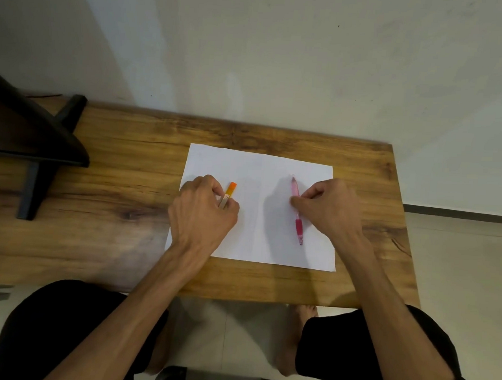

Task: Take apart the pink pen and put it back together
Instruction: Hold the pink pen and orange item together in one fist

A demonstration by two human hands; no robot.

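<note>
Hands on white paper (257, 208): right hand (328, 206) pinches pink pen (297, 213) mid-barrel, left hand (202, 213) grips orange marker (229, 193). Best free left, steady grip end, unscrew.

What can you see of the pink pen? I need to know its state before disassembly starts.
The slim pink translucent plastic pen lies flat on the white paper sheet, in one piece. A darker pink grip sleeve sits near its tip, which points toward the person; the other end points toward the wall. The right hand pinches its barrel mid-length with curled fingers.
</note>
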